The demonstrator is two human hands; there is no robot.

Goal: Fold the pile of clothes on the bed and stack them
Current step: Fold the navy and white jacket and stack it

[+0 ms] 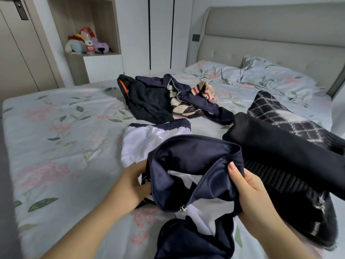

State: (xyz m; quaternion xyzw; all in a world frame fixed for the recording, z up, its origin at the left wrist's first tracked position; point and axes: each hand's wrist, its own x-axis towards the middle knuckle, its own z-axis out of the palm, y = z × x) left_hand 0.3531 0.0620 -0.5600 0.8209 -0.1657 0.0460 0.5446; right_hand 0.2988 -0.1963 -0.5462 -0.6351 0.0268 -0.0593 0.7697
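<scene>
A: What are the hands doing?

B: Both are closed on the navy-and-white jacket (194,176). The left hand (134,186) grips its left edge, fingers curled into the cloth; the right hand (248,191) pinches the navy collar edge, thumb on top. I'd judge they hold it apart like that to find the seams and square it up before a fold.

A: And where does the jacket lie?

B: On the bed (61,139), right in front of the person. Its white body and ribbed navy hem (160,126) spread away from the hands; the zipper pull (183,208) hangs between them, with the front open.

A: What is beside the jacket?

B: Just right of it, touching, a dark garment with a ribbed band (280,165), and beyond that a black-and-white checked knit (283,116). They look loosely laid, perhaps a started stack, though I can't be sure.

A: The rest of the pile?

B: Beyond the jacket's hem, farther up the bed: the unfolded pile (168,101), with dark knits, an argyle piece and a red-striped one, all tangled.

A: Any containers?

B: Only the open shelf niche (104,25), far left beyond the jacket. It holds plush toys (82,43) and a water bottle (89,44).
</scene>
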